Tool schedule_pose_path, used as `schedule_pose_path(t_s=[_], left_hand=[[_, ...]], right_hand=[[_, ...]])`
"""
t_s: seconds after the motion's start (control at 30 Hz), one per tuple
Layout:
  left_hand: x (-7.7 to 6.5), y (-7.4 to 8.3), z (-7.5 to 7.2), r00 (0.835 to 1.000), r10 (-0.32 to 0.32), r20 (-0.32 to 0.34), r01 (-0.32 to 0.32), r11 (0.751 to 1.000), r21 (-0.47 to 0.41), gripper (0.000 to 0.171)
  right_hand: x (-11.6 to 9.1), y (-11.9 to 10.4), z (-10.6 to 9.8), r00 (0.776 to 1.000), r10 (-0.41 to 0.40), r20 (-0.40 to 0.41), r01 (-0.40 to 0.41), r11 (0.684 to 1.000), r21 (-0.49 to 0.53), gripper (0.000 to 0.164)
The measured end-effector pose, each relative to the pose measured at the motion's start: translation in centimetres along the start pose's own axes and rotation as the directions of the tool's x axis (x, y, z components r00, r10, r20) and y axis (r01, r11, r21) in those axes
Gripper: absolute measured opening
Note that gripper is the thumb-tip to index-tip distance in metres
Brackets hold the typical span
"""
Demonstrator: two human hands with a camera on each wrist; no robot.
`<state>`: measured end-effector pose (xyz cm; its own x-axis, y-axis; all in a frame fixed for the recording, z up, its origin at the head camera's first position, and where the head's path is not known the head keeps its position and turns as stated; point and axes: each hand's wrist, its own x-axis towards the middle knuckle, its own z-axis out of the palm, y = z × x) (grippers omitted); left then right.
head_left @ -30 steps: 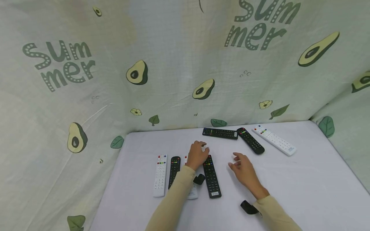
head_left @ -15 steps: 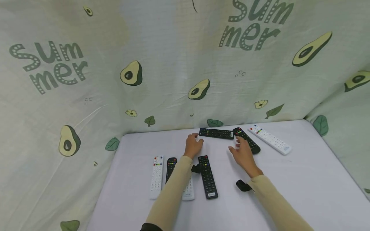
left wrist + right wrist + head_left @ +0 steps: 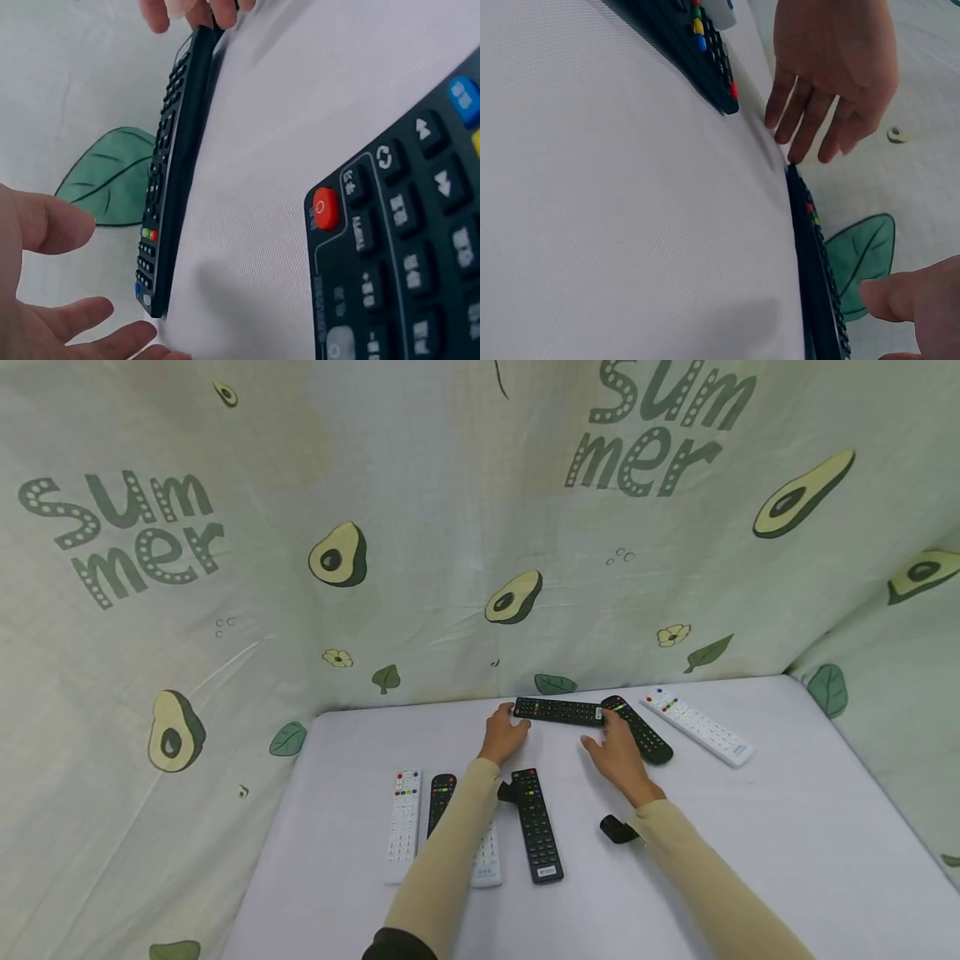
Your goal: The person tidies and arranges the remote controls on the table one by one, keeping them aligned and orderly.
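A black remote control (image 3: 558, 711) lies crosswise near the back edge of the table. My left hand (image 3: 502, 735) is at its left end, and my right hand (image 3: 619, 752) is at its right end. Seen from the left wrist, the left fingers (image 3: 112, 341) are spread close to one end of the black remote control (image 3: 174, 172). Fingers of the right hand (image 3: 199, 11) touch or nearly touch the other end there. From the right wrist, the right thumb (image 3: 892, 298) stands apart from the remote; the other right fingers are mostly out of frame.
Another black remote (image 3: 643, 737) and a white remote (image 3: 697, 725) lie slanted at the back right. Nearer stand a white remote (image 3: 405, 827), a black one (image 3: 442, 789), a white one (image 3: 487, 860) and a black one (image 3: 537, 827). My left sleeve partly covers the middle two.
Both hands have moved away from me toward the back remote, the left from above the near row, the right from the table's middle. The remotes stay put; the view has shifted slightly.
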<state>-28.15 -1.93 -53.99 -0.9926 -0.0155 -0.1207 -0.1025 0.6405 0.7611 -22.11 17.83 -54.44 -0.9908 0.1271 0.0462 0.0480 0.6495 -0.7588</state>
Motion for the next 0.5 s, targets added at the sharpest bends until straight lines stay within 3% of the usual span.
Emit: schedule_pose_path(t_s=[0.3, 0.5], left_hand=[[0.52, 0.08, 0.39, 1.000, -0.006, 0.016, 0.006, 1.000, 0.005, 0.054], [0.41, -0.14, 0.40, 1.000, 0.005, -0.020, -0.006, 1.000, -0.004, 0.050]], right_hand=[[0.78, -0.13, 0.62, 0.999, 0.044, -0.005, -0.044, 0.998, -0.045, 0.069], [0.93, -0.12, 0.54, 0.998, 0.057, -0.021, -0.058, 0.997, -0.049, 0.068]])
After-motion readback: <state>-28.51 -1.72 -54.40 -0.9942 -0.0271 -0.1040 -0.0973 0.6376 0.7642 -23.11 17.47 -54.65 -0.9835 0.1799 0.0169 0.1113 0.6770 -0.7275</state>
